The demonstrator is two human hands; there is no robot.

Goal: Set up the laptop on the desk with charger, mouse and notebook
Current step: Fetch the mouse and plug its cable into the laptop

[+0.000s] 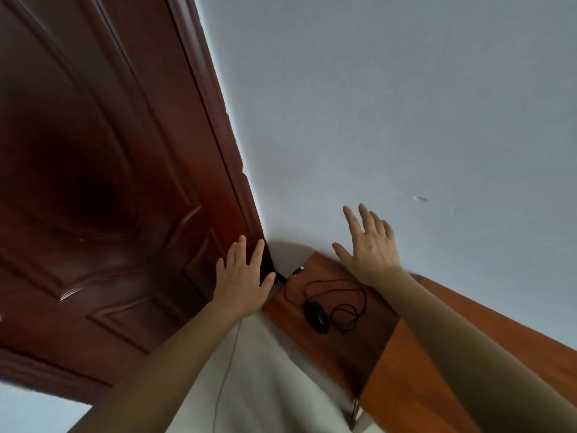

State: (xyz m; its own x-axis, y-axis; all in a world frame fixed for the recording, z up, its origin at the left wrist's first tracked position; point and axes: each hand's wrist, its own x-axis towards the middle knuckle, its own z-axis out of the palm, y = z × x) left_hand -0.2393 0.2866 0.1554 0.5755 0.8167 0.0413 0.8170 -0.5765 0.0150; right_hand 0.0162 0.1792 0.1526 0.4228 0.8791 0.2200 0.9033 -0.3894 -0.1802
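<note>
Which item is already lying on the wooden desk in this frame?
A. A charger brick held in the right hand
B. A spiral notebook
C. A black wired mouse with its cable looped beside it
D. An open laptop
C: a black wired mouse lies on the desk, its thin cable looped beside it, while the left hand and right hand are both spread open and hold nothing.

Corded mouse [316, 316] (black) on desk [349, 345]
</note>
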